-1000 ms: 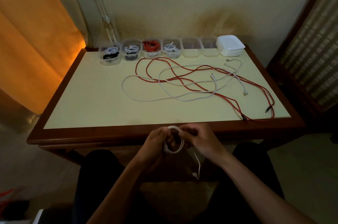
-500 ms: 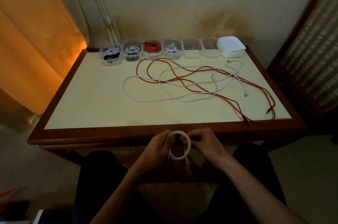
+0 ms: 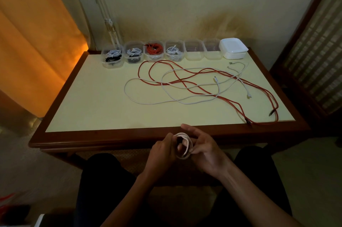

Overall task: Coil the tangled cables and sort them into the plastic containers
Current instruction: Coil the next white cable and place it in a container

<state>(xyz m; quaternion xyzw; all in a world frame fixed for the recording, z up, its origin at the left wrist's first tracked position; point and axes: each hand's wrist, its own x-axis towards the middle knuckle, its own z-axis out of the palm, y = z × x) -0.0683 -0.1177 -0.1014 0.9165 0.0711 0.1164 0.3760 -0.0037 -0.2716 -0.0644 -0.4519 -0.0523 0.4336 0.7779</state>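
Observation:
A small coil of white cable [image 3: 186,146] sits between my hands, just in front of the table's near edge. My left hand [image 3: 162,154] grips the coil's left side. My right hand [image 3: 203,149] holds the coil's right side with its thumb, while its upper fingers stretch out above the coil. Red cables [image 3: 201,86] and white cables [image 3: 166,97] lie tangled on the table top. Along the far edge stands a row of clear plastic containers: the left ones [image 3: 112,58] hold coiled cables, and two on the right [image 3: 194,53] hold nothing.
A stack of white lids [image 3: 233,48] sits at the far right of the container row. The table [image 3: 88,100] has a dark wooden rim. An orange curtain hangs at left, a wooden screen stands at right. My knees are under the near edge.
The loose tail that hung below the coil is gone from view, wound into it. My right hand's fingers have spread out above the coil, and both hands shifted slightly.

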